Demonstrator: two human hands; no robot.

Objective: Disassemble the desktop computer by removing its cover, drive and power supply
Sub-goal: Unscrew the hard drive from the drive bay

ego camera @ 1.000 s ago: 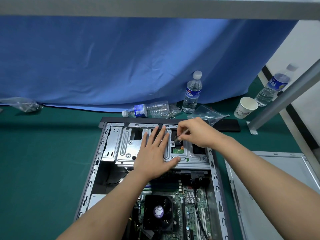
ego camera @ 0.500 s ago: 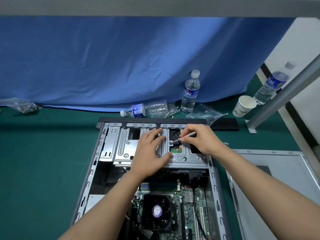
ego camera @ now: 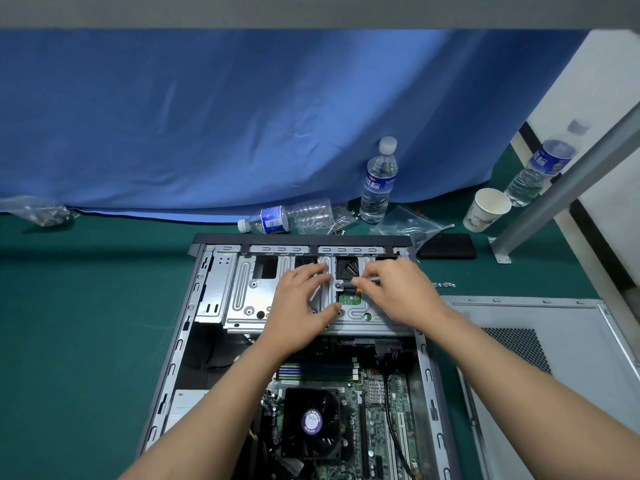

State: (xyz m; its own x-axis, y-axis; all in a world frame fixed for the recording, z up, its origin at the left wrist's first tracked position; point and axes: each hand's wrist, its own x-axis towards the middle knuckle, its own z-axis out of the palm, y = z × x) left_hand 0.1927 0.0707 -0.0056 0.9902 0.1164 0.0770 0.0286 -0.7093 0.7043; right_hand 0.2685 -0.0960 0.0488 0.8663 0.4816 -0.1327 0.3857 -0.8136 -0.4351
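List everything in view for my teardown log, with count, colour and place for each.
computer case: 1, grey, open, centre of the mat
drive cage: 1, silver, far end of the case
CPU fan: 1, black, on the motherboard, near end
side cover: 1, grey, flat on the mat right of the case
upright bottles: 2, clear with blue labels, behind the case and far right
lying bottle: 1, clear, behind the case
paper cup: 1, white, right rear
screws: a few, silver, right of the case
black flat object: 1, right of the case's far end
left hand: flat on the drive cage
right hand: pinches a thin tool over the cage
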